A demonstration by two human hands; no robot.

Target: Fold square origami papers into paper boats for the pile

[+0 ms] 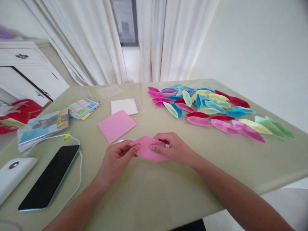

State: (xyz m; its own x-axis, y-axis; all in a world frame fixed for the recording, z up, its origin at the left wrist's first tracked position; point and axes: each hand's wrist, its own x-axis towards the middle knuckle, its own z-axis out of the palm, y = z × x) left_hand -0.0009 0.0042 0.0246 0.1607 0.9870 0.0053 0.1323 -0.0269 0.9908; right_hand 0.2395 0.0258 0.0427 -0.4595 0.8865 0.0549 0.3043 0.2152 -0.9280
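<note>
A folded sheet of pink paper is held just above the table, in front of me. My left hand pinches its left tip between thumb and fingers. On the other side, my right hand grips it with the thumb pressed on top and the fingers curled behind. Just beyond my left hand lies a flat stack of pink square paper, partly over a white square sheet. To the far right, many folded paper pieces in pink, red, blue, green, yellow and purple lie in a loose spread.
At the left are a black-screened phone, a white device, a white cable, a book and printed cards. A clear plastic sleeve lies at the back of the table. Curtains hang behind.
</note>
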